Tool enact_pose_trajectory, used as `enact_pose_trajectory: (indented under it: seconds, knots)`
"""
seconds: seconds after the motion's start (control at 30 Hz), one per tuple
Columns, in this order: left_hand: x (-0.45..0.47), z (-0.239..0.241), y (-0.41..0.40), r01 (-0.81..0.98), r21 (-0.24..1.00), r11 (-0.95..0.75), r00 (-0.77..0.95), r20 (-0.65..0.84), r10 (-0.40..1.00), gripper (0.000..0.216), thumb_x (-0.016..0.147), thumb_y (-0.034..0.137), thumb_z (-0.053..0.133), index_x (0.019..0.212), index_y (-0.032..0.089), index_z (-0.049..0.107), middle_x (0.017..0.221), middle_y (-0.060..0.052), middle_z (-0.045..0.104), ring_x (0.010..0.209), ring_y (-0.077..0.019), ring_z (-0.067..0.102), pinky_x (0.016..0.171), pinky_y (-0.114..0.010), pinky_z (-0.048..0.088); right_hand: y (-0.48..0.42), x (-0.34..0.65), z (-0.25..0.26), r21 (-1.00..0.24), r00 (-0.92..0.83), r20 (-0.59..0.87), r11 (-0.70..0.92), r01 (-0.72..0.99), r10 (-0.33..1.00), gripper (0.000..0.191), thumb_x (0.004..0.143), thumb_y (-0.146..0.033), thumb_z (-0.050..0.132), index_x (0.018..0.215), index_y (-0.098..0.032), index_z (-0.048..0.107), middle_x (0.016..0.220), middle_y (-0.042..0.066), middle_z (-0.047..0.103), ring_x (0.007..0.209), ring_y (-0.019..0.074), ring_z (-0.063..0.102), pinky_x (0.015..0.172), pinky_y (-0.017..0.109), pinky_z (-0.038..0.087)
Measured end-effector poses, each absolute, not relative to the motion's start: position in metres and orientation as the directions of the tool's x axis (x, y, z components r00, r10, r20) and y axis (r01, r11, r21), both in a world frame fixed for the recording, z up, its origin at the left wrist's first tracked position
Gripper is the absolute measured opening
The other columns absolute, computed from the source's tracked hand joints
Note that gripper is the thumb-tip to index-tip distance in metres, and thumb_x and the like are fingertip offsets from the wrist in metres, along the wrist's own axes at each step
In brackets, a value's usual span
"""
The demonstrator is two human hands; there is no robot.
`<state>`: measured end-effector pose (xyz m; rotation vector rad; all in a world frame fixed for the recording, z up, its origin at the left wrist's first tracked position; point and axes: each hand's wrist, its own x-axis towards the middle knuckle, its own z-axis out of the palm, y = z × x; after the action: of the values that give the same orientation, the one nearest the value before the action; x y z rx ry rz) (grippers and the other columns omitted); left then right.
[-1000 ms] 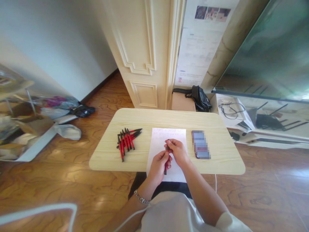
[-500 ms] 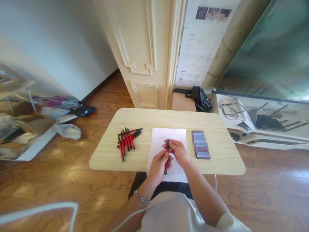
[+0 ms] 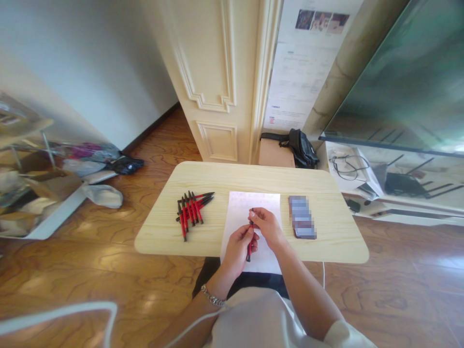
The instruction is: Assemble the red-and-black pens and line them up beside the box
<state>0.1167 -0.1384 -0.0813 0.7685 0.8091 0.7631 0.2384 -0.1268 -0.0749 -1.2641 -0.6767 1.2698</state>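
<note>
Over a white sheet of paper [image 3: 235, 212] at the middle of the table, both my hands are closed on one red and black pen [image 3: 249, 250]. My left hand [image 3: 238, 245] wraps round its red barrel, with the black end sticking out below toward me. At the upper, dark end of the pen, my right hand [image 3: 266, 224] pinches with thumb and fingers, which partly cover it. To the left lies a pile of several similar red and black pens [image 3: 190, 210], some crossing others.
A phone [image 3: 302, 217] with a blurred screen lies right of the paper on the light wooden table [image 3: 333, 193]. Beyond the table stand a cream door panel [image 3: 217, 140] and a black bag [image 3: 302, 147]. A white cable hangs near the table's front edge.
My right thumb and fingers have shifted on the pen's upper end and now cover more of its black part. My left hand keeps its hold in the same place.
</note>
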Motion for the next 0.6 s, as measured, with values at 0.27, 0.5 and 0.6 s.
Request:
enact_pose_trajectory:
  seconds: [0.27,0.5,0.6]
  knots:
    - [0.1163,-0.0834,-0.1390,-0.292,0.817,0.497,0.475,-0.327,0.817,0.029,0.080,0.041,0.062,0.093,0.015,0.061,0.070,-0.001,0.057,0.053,-0.0076,0.050,0.047,-0.020,0.038,-0.1271,0.2403,-0.0762,-0.917,0.184,-0.270,-0.195,-0.347,0.945,0.036,0.076,-0.045,0.062,0.096,-0.015,0.066,0.087,0.008,0.067,0.073,0.0156,0.060,0.069,0.031,0.048]
    - [0.1168,-0.0847,-0.1386,-0.286,0.817,0.501,0.480,-0.330,0.813,0.030,0.080,0.041,0.062,0.095,0.015,0.061,0.070,-0.001,0.057,0.052,-0.0075,0.050,0.047,-0.020,0.038,-0.1271,0.2425,-0.0762,-0.938,0.208,-0.241,-0.172,-0.301,0.948,0.030,0.073,-0.040,0.067,0.090,-0.015,0.065,0.077,0.005,0.066,0.069,0.0152,0.060,0.068,0.031,0.048]
    - [0.1163,-0.0841,-0.1386,-0.290,0.814,0.503,0.469,-0.337,0.816,0.030,0.079,0.042,0.063,0.093,0.015,0.062,0.070,-0.002,0.058,0.052,-0.0076,0.050,0.048,-0.020,0.038,-0.1276,0.2431,-0.0750,-0.933,0.166,-0.251,-0.192,-0.305,0.954,0.033,0.077,-0.041,0.061,0.098,-0.015,0.066,0.089,0.008,0.067,0.073,0.0157,0.060,0.070,0.031,0.048]
